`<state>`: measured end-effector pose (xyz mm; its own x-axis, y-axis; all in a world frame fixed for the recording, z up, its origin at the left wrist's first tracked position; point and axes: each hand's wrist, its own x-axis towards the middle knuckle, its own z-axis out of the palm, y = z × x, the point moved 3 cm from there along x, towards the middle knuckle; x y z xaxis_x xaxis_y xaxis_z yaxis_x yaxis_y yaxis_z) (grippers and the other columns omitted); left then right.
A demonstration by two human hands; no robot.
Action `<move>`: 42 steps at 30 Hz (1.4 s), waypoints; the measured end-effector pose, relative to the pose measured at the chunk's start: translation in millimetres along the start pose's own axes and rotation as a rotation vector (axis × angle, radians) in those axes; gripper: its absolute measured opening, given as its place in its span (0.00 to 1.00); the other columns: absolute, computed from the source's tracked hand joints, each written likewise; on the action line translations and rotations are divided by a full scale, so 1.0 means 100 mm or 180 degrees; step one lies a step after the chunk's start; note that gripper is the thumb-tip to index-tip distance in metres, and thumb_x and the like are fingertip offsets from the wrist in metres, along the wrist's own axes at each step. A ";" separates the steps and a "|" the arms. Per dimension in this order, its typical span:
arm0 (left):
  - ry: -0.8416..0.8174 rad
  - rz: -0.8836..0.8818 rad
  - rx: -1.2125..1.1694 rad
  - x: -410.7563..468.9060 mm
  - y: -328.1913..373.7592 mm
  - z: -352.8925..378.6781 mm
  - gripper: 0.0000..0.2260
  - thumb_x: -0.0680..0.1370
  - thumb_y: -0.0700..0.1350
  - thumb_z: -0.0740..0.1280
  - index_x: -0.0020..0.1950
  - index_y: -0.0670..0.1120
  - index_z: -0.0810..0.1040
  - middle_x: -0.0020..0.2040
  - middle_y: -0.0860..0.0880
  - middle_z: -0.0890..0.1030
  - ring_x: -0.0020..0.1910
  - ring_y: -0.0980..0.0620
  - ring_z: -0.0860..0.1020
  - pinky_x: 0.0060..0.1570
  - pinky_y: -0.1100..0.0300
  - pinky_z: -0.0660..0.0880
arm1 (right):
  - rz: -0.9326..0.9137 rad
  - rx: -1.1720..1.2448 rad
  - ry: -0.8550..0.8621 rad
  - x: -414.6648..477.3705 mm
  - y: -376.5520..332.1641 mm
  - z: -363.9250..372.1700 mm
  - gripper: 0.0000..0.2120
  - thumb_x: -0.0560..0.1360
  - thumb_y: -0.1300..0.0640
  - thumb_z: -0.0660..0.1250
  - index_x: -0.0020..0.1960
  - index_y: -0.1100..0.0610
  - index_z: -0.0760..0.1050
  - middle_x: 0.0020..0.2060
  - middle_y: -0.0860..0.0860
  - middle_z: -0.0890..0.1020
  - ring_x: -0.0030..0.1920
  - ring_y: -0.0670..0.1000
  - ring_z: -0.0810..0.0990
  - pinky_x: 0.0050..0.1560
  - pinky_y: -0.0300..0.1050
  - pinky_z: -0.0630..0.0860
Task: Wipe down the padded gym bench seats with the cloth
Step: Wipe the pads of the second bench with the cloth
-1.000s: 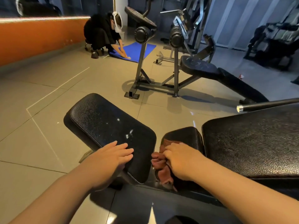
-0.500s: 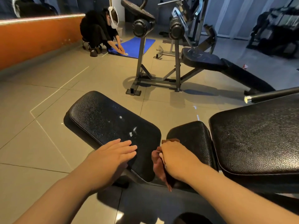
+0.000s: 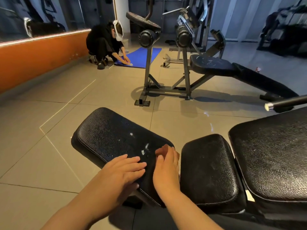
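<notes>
A black padded arm pad (image 3: pixel 113 138) with white scuff marks tilts in front of me. My left hand (image 3: pixel 121 173) lies flat on its near corner, fingers spread, holding nothing. My right hand (image 3: pixel 166 170) presses a reddish-brown cloth (image 3: pixel 163 150) onto the pad's right edge; only a bit of cloth shows past the fingertips. To the right sit a small black seat pad (image 3: pixel 209 168) and a large black back pad (image 3: pixel 272 156).
A steel bench frame (image 3: pixel 166 90) with roller pads and a long black bench (image 3: pixel 232 70) stands ahead. A person (image 3: pixel 104 44) crouches by a blue mat (image 3: pixel 141 57) at the orange wall. A black bar (image 3: pixel 285 102) juts in from the right. Tiled floor lies on the left.
My right hand has carried the cloth left, from the small seat pad and the gap onto the arm pad's right edge. My left hand has stayed on the pad.
</notes>
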<state>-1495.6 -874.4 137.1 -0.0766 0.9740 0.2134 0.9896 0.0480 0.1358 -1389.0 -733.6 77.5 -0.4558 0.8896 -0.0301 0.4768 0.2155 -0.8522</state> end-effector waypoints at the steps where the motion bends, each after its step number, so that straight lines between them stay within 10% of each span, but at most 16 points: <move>1: 0.0004 -0.0007 -0.0007 0.00 0.00 0.00 0.19 0.78 0.58 0.59 0.66 0.58 0.79 0.68 0.65 0.75 0.71 0.62 0.69 0.72 0.59 0.58 | -0.0026 0.0071 -0.0029 -0.03 -0.02 0.00 0.24 0.85 0.51 0.52 0.80 0.44 0.53 0.80 0.43 0.55 0.79 0.46 0.55 0.78 0.50 0.59; 7: -0.0061 -0.0005 0.0008 -0.01 0.00 0.01 0.19 0.79 0.59 0.57 0.64 0.58 0.81 0.67 0.64 0.76 0.70 0.60 0.71 0.70 0.59 0.60 | -0.0014 0.0126 -0.0425 -0.50 0.16 -0.08 0.27 0.85 0.50 0.52 0.81 0.44 0.47 0.77 0.42 0.57 0.76 0.45 0.59 0.77 0.48 0.61; 15: 0.0235 0.0198 0.0094 -0.05 0.05 -0.05 0.28 0.84 0.58 0.42 0.63 0.55 0.82 0.66 0.61 0.78 0.68 0.57 0.74 0.70 0.60 0.59 | 0.0599 0.0669 0.0053 0.76 -0.02 0.03 0.18 0.79 0.58 0.56 0.66 0.44 0.70 0.63 0.48 0.75 0.63 0.54 0.74 0.68 0.58 0.72; 19: 0.0143 0.0427 0.0102 -0.09 -0.10 0.00 0.18 0.78 0.52 0.65 0.68 0.56 0.78 0.71 0.61 0.74 0.73 0.59 0.68 0.71 0.58 0.60 | 0.0325 0.0648 0.0044 0.16 0.00 -0.04 0.24 0.78 0.62 0.56 0.70 0.43 0.68 0.62 0.43 0.74 0.62 0.49 0.75 0.67 0.49 0.71; 22: 0.0060 0.0512 -0.0090 -0.11 -0.19 0.06 0.20 0.78 0.53 0.63 0.70 0.58 0.75 0.74 0.63 0.69 0.75 0.61 0.64 0.73 0.59 0.58 | 0.0389 0.0775 -0.0136 -0.26 0.11 -0.06 0.28 0.80 0.62 0.56 0.74 0.38 0.62 0.65 0.39 0.71 0.65 0.43 0.72 0.66 0.40 0.67; 29: 0.0336 0.0365 -0.0160 -0.07 -0.16 -0.01 0.18 0.82 0.54 0.56 0.67 0.58 0.78 0.70 0.65 0.73 0.72 0.62 0.68 0.70 0.58 0.63 | 0.0582 0.0915 0.0040 0.60 -0.09 0.02 0.16 0.76 0.55 0.57 0.60 0.40 0.73 0.61 0.46 0.76 0.63 0.52 0.74 0.68 0.58 0.71; 36: 0.0333 0.0295 -0.0175 -0.07 -0.17 -0.06 0.18 0.75 0.49 0.67 0.65 0.56 0.80 0.69 0.62 0.75 0.71 0.61 0.70 0.68 0.55 0.65 | -0.0240 0.0665 -0.0456 -0.31 0.11 -0.02 0.25 0.83 0.49 0.58 0.79 0.40 0.58 0.73 0.36 0.65 0.73 0.38 0.64 0.76 0.47 0.64; 39: 0.0448 0.0095 -0.0023 -0.07 -0.12 -0.13 0.17 0.82 0.55 0.56 0.64 0.56 0.81 0.67 0.62 0.77 0.69 0.61 0.72 0.69 0.57 0.63 | -0.0096 0.0723 -0.0172 -0.16 0.21 0.00 0.22 0.84 0.49 0.58 0.77 0.42 0.62 0.72 0.39 0.68 0.70 0.40 0.67 0.73 0.41 0.64; 42: 0.0491 0.0035 0.0087 -0.07 -0.10 -0.17 0.20 0.82 0.56 0.54 0.63 0.55 0.82 0.67 0.61 0.77 0.68 0.59 0.73 0.69 0.57 0.63 | 0.0430 0.0705 0.0193 0.22 0.02 0.12 0.22 0.83 0.47 0.54 0.77 0.44 0.62 0.74 0.45 0.68 0.72 0.49 0.68 0.74 0.55 0.66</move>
<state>-1506.5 -885.9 150.5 -0.0814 0.9289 0.3612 0.9932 0.0456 0.1067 -1407.5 -718.2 68.7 -0.3501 0.9283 -0.1256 0.3511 0.0057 -0.9363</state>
